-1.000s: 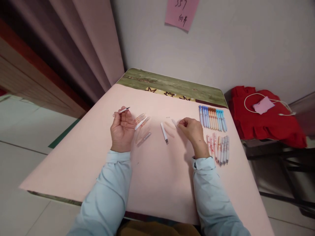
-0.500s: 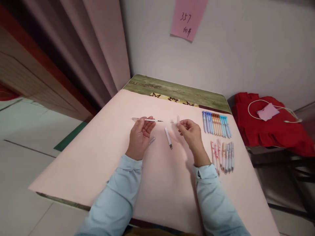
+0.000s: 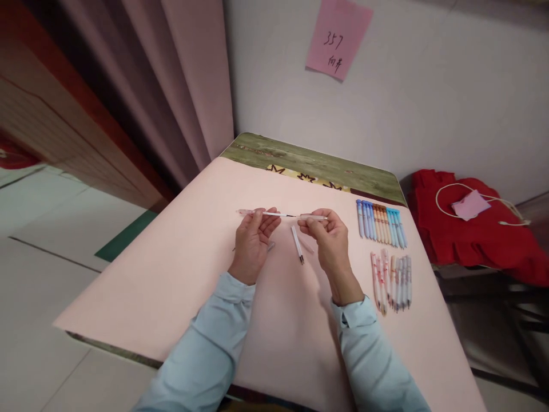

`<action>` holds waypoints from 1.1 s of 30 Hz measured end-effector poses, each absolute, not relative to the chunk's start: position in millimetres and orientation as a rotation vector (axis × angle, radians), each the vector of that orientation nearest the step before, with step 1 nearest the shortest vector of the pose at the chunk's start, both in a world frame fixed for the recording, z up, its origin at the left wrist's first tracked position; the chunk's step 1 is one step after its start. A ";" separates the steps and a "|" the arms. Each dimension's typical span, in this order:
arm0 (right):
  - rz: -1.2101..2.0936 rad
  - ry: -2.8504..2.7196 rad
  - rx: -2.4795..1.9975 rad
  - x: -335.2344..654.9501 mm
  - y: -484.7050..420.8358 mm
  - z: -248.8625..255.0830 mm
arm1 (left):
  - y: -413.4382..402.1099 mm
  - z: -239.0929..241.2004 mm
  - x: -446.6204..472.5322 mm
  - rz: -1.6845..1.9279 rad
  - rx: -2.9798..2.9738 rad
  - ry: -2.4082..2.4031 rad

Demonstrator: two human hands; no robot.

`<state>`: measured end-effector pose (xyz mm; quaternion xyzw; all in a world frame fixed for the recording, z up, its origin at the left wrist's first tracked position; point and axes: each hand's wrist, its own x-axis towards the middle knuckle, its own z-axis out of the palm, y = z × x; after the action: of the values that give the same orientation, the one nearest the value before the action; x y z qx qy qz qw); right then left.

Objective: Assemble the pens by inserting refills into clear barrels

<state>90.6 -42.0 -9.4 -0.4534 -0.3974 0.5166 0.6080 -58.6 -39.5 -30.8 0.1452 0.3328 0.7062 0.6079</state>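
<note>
Presently, the left hand [image 3: 253, 243] pinches a refill [image 3: 274, 214] by its rear piece, held level above the pink table cover [image 3: 171, 274]. The right hand [image 3: 329, 243] pinches a clear barrel [image 3: 314, 217], whose mouth meets the refill's tip. The two parts do not appear slid together yet. Judged done: a blue and orange row [image 3: 380, 220] and a pink and white row [image 3: 392, 274] of whole pens, lying right of the hands. Outstanding: a loose refill [image 3: 297, 245] on the cover between the hands, and a clear piece [image 3: 271, 246] beside the left hand.
</note>
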 end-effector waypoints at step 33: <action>1.136 -1.179 -1.110 90.0 -42.6 -14.3 | -40.9 -30.0 -59.1 1.594 0.429 0.787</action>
<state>90.0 -42.6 -14.3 -0.4690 -0.4982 0.4797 0.5493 -59.1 -40.9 -30.0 0.1857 0.3411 0.6906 0.6101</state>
